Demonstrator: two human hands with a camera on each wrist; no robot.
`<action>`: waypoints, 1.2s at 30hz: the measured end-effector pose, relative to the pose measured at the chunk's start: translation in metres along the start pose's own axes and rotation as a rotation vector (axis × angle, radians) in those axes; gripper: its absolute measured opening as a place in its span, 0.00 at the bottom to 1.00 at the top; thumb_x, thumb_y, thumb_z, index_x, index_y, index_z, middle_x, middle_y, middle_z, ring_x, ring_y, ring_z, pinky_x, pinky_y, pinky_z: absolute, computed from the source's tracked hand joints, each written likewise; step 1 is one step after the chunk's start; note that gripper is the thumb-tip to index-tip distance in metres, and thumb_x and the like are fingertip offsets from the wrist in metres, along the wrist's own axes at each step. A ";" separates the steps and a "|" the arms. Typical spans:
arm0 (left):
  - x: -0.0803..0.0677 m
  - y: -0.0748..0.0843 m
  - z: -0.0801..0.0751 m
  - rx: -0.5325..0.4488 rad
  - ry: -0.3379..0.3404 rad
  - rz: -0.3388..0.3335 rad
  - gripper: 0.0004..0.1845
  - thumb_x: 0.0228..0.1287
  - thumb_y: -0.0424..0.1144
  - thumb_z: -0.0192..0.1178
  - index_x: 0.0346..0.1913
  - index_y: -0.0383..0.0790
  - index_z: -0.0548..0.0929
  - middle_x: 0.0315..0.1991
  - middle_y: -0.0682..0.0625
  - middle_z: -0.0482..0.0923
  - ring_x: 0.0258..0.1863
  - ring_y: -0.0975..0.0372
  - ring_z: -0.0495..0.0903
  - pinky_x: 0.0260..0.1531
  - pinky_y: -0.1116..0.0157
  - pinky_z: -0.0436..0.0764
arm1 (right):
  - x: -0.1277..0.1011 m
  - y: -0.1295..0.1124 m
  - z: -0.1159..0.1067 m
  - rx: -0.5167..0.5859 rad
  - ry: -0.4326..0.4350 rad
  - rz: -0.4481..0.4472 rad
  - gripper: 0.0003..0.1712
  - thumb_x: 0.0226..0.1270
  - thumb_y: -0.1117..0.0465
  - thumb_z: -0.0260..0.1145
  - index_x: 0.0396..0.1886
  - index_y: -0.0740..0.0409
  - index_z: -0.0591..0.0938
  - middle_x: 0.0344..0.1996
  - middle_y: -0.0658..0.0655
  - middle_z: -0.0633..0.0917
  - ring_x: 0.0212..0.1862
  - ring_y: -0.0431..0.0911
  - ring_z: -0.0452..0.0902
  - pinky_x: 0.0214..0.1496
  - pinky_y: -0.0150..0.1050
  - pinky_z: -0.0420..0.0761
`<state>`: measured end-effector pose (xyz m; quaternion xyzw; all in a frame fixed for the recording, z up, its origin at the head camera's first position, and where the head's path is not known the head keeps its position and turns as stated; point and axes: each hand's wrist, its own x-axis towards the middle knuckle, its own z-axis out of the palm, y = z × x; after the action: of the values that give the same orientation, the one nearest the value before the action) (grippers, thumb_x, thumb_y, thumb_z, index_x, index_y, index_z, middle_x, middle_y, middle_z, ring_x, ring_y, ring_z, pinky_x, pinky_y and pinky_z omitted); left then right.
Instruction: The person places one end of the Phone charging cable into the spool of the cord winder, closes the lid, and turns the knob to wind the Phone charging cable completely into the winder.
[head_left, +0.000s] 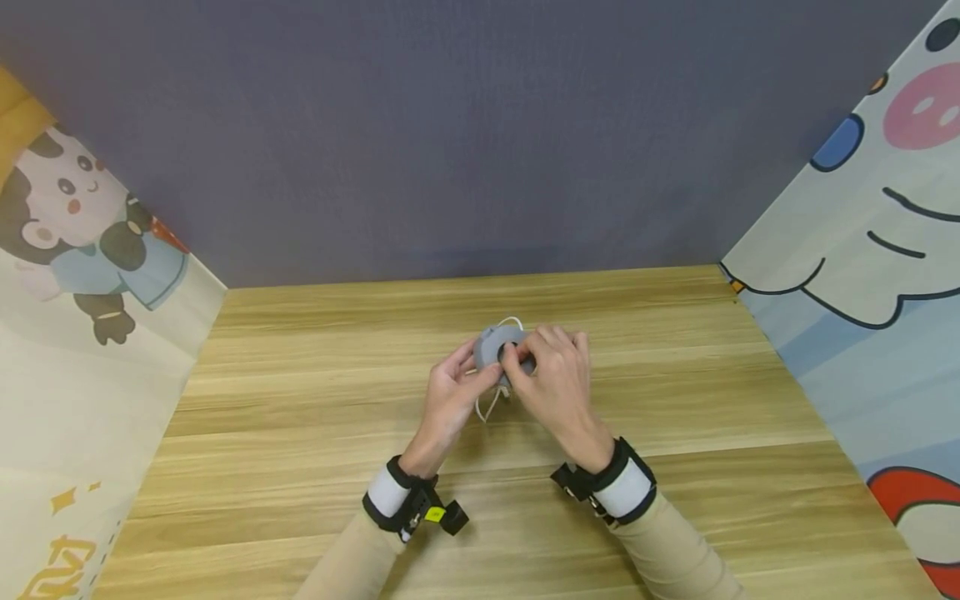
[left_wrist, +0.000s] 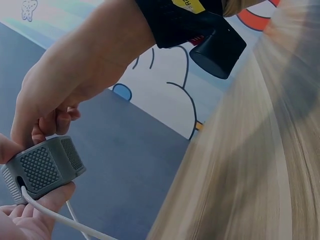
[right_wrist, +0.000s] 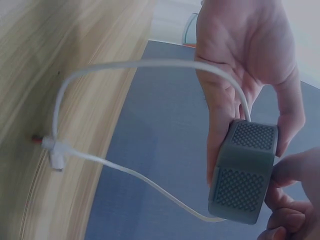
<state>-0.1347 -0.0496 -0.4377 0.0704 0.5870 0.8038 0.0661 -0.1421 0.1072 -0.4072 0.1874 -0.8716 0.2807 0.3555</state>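
A small grey rubbery case [head_left: 496,344] with a dotted texture is held a little above the wooden table [head_left: 300,400], between both hands. My left hand [head_left: 471,377] grips its left side with thumb and fingers. My right hand [head_left: 534,357] curls over its right side, thumb on its face. In the left wrist view, the case [left_wrist: 42,170] sits under my left hand [left_wrist: 35,127], with a white cable [left_wrist: 55,216] coming out of a slot. In the right wrist view, my right hand [right_wrist: 250,135] holds the case [right_wrist: 245,172], and the cable [right_wrist: 125,65] loops out to a loose plug [right_wrist: 55,150].
A dark grey backdrop [head_left: 480,125] stands behind the table. Cartoon-printed panels close off the left [head_left: 82,275] and the right [head_left: 870,250]. Each wrist has a black-and-white strap [head_left: 393,496].
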 end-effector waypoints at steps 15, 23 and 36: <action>-0.001 -0.006 0.004 0.015 0.038 0.036 0.34 0.67 0.32 0.64 0.73 0.25 0.67 0.65 0.29 0.76 0.45 0.66 0.88 0.49 0.69 0.86 | -0.001 -0.004 0.003 0.032 -0.002 0.117 0.13 0.60 0.64 0.69 0.16 0.58 0.81 0.17 0.54 0.80 0.23 0.50 0.73 0.35 0.48 0.63; -0.001 -0.008 0.006 0.016 0.057 0.025 0.33 0.67 0.30 0.64 0.73 0.26 0.68 0.63 0.31 0.78 0.44 0.66 0.88 0.49 0.69 0.86 | -0.003 -0.004 0.003 0.041 -0.023 0.160 0.14 0.61 0.64 0.68 0.16 0.58 0.80 0.18 0.54 0.82 0.23 0.50 0.73 0.37 0.48 0.63; 0.000 -0.002 0.001 0.017 0.071 -0.008 0.32 0.67 0.30 0.63 0.73 0.27 0.68 0.65 0.31 0.77 0.53 0.56 0.86 0.52 0.64 0.86 | -0.002 0.009 0.001 0.134 -0.003 -0.033 0.12 0.64 0.64 0.69 0.22 0.58 0.80 0.20 0.53 0.77 0.26 0.47 0.69 0.37 0.46 0.64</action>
<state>-0.1346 -0.0475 -0.4395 0.0398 0.5961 0.8005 0.0479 -0.1461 0.1132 -0.4124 0.2258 -0.8482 0.3322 0.3454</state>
